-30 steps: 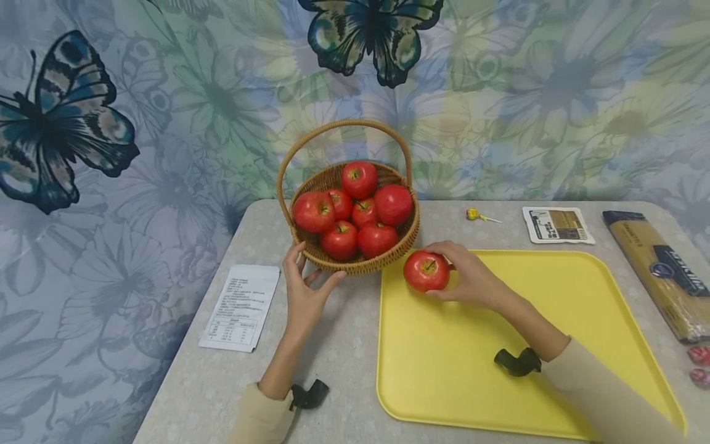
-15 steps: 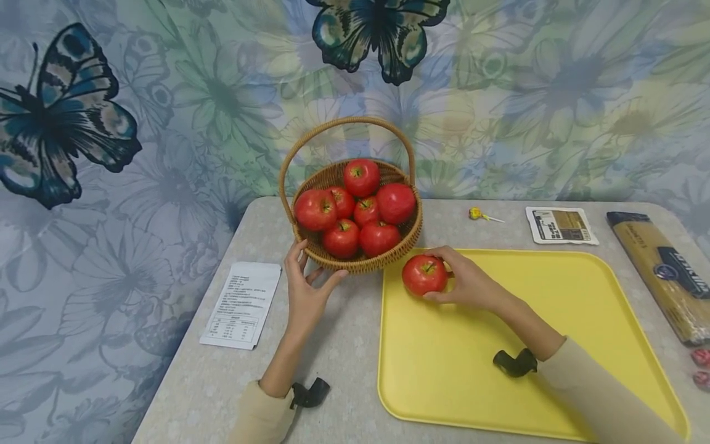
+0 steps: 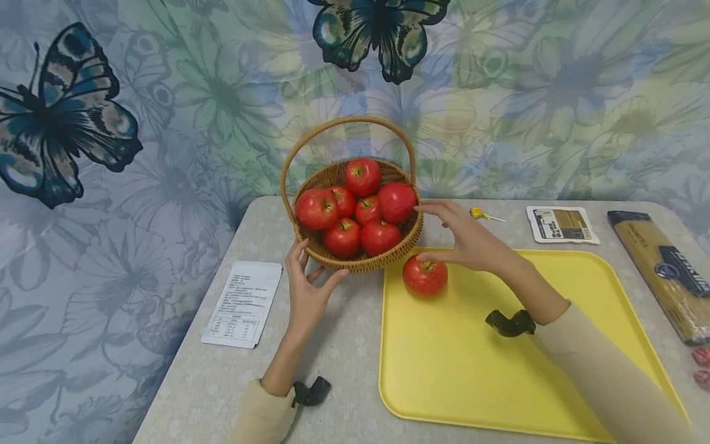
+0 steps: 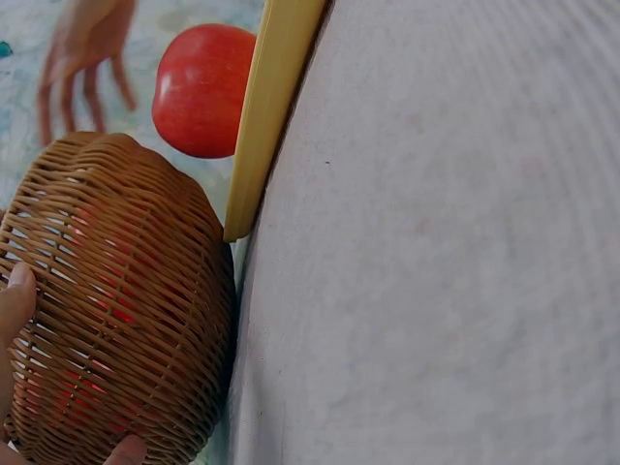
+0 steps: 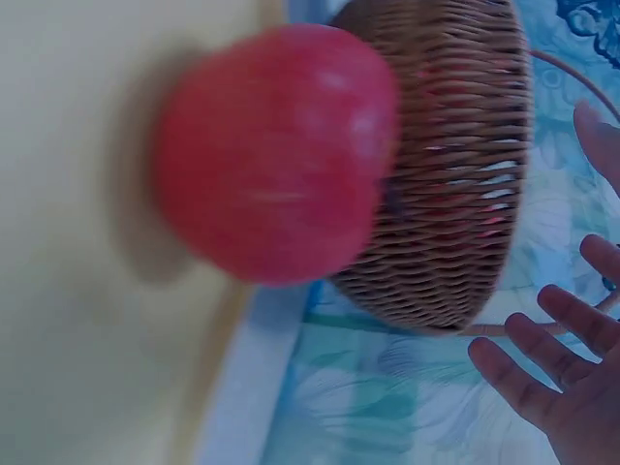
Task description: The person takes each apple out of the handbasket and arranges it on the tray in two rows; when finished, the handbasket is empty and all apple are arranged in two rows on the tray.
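Observation:
The wicker basket (image 3: 360, 266) with its arched handle stands at the back of the table, holding several red apples (image 3: 316, 209). My left hand (image 3: 306, 299) grips its front left side, thumb and fingers spread against the woven wall. A single red apple (image 3: 424, 275) sits on the yellow tray (image 3: 488, 364), by the tray's far left corner. My right hand (image 3: 471, 237) is above and to the right of that apple, its fingers spread and nothing held. Its fingertips are near the basket's right rim; the right wrist view shows them apart from the single apple (image 5: 276, 155).
A white printed packet (image 3: 242, 304) lies left of the basket. Behind the tray are a yellow lollipop (image 3: 478, 213) and a white and brown sachet (image 3: 562, 225). A long pasta pack (image 3: 662, 274) and two small pink wrapped pieces (image 3: 701, 356) lie at the right.
My right hand has let go of the apple on the tray and moved up toward the basket's right side, fingers opening out. The left hand stays on the basket.

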Demonstrator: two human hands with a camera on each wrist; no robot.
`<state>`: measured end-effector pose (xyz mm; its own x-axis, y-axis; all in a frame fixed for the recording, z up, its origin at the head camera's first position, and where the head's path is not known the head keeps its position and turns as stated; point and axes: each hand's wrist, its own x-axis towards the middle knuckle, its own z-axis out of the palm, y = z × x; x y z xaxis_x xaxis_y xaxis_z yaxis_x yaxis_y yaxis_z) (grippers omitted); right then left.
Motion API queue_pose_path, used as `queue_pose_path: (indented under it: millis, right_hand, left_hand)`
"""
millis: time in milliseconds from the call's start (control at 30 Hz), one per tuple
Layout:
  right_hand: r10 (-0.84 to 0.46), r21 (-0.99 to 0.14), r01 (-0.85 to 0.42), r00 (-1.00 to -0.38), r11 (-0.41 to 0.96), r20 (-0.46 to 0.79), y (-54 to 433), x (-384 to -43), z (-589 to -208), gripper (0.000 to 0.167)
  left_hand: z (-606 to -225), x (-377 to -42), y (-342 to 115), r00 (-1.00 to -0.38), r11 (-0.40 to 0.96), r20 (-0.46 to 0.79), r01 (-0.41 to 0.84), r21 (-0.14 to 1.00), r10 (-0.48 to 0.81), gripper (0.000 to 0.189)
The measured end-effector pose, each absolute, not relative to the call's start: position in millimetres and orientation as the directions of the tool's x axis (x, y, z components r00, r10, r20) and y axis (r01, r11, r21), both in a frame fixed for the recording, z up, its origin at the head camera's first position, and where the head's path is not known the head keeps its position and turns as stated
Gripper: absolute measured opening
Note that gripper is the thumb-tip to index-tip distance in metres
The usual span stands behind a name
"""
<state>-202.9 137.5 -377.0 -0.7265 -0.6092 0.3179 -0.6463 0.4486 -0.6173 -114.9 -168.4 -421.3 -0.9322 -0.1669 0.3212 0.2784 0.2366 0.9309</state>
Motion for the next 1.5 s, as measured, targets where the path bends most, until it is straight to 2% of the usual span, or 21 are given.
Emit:
queue_pose_path:
  millis: [200, 467, 667, 900, 1067, 1300, 1500]
  right_hand:
    - [-0.624, -0.576, -0.696, -0.689, 0.428, 0.369, 107, -240, -352, 0.072]
    - [-0.626, -0.526, -0.665, -0.725, 0.530, 0.287, 88, -269, -361, 0.067]
    - [-0.635, -0.519, -0.650, -0.734, 0.555, 0.241, 89, -276, -369, 0.064]
    - [-0.668, -0.475, -0.662, -0.720, 0.580, 0.188, 84, -282, -368, 0.070]
    - [-0.677, -0.461, -0.655, -0.721, 0.598, 0.146, 80, -282, -363, 0.067]
    - [-0.658, -0.484, -0.658, -0.726, 0.578, 0.201, 79, -282, -366, 0.058]
    - [-0.610, -0.582, -0.630, -0.746, 0.515, 0.268, 82, -278, -366, 0.059]
  left_hand:
    - [-423, -115, -171, -0.925, 0.246, 0.337, 0.291, 0.925, -0.173, 0.085]
    - [-424, -116, -169, -0.917, 0.247, 0.364, 0.319, 0.915, -0.165, 0.085]
    - [-423, -115, -168, -0.918, 0.250, 0.367, 0.324, 0.913, -0.150, 0.085]
    - [-422, -114, -167, -0.918, 0.253, 0.366, 0.323, 0.912, -0.149, 0.084]
    - [-422, -114, -168, -0.917, 0.255, 0.367, 0.322, 0.912, -0.154, 0.084]
    - [-423, -114, -170, -0.924, 0.246, 0.351, 0.309, 0.919, -0.152, 0.085]
    - [-424, -114, -173, -0.929, 0.241, 0.336, 0.295, 0.925, -0.154, 0.084]
